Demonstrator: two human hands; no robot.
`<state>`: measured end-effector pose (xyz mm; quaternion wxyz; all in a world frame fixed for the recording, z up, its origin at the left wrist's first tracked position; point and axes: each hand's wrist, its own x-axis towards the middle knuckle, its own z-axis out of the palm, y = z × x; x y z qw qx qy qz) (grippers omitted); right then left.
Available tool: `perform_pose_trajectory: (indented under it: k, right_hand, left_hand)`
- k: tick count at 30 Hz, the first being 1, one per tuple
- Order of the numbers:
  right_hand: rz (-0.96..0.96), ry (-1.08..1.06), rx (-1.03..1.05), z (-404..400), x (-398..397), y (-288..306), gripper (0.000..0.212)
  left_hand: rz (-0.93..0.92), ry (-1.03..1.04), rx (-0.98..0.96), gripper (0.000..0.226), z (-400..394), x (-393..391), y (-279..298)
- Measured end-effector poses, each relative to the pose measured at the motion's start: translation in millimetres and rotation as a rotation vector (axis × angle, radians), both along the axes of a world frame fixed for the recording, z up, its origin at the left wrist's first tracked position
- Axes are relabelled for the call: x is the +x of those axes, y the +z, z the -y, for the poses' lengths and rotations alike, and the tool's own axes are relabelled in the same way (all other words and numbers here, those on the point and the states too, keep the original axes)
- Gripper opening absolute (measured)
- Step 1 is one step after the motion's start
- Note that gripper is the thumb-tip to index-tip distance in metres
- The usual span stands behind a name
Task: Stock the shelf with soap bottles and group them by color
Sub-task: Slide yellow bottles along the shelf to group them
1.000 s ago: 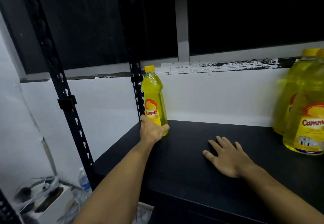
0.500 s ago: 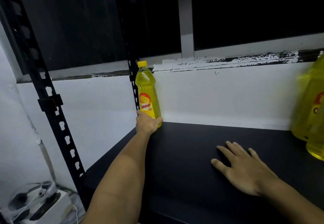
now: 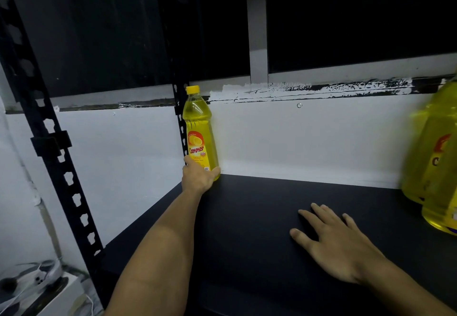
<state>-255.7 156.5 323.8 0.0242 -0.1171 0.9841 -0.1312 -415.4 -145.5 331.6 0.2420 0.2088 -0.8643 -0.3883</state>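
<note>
Left hand, arm extended to the far left corner of the shelf: the fingers and thumb wrap the base of a yellow soap bottle, the thumb showing on the bottle's right side. The bottle stands upright on the dark shelf board, at its back left corner, just beside the rear upright of the black metal rack and close to the white wall behind. Its yellow cap sits on top and a red-and-yellow label faces the viewer.

Right hand: lies palm down on the shelf board, fingers straight and slightly spread, holding nothing, well apart from the held bottle and nearer the front edge.

Far right of the shelf: two more yellow soap bottles, blurred and cut off by the frame edge, stand touching or overlapping in view, one in front of the other.

Near left: the front upright of the rack, perforated with slots, runs diagonally across the view. Above the white wall, a dark window pane with a grey frame and a paint-smeared sill. Lower left corner: a white box with dark items and cables, too blurred to identify.
</note>
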Motion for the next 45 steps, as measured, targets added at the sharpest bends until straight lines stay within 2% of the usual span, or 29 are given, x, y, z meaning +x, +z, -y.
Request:
perform_pose_trajectory:
  k: [23, 30, 36, 39, 41, 45]
  right_hand:
    - [-0.023, -0.009, -0.027, -1.3, -0.3, -1.3, 0.067]
    - [-0.034, -0.009, -0.026, -1.3, -1.9, -2.6, 0.067]
    - [-0.052, -0.012, -0.054, -1.8, -1.8, -4.1, 0.067]
    - [-0.084, -0.018, -0.096, -1.2, 0.6, -2.0, 0.065]
    - [-0.136, -0.031, -0.129, -3.2, 3.8, 0.6, 0.058]
    - [-0.215, -0.055, -0.147, -11.8, 19.1, 6.0, 0.041]
  left_hand:
    - [-0.005, 0.01, 0.03, 0.094, -4.9, 6.9, 0.3]
    - [0.031, 0.032, 0.035, 0.102, -9.4, 20.4, 3.5]
    - [0.122, -0.013, -0.067, 0.108, -31.3, 65.3, -1.3]
    - [0.178, -0.065, -0.202, 0.096, -52.9, 99.9, -2.3]
    - [0.205, -0.116, -0.265, 0.086, -69.1, 122.8, -2.4]
    - [0.232, -0.26, -0.29, 0.088, -99.4, 165.7, -3.4]
